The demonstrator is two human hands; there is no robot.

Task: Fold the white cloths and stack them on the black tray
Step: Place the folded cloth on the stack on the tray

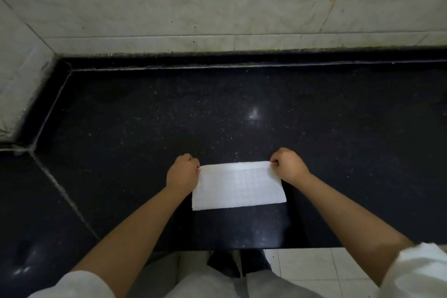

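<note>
A white cloth (238, 185) with a faint grid pattern lies folded into a rectangle on the black stone counter (169, 116), near its front edge. My left hand (183, 172) pinches the cloth's far left corner. My right hand (289, 164) pinches the far right corner. Both hands are closed around the top edge, with the cloth stretched flat between them. No black tray is in view.
A pale marble wall (217, 2) rises behind the counter, and another closes off the far left corner (21, 75). A seam (63, 191) crosses the counter diagonally at left. The counter's front edge (266, 248) runs below the cloth; white floor tiles and my legs show beneath.
</note>
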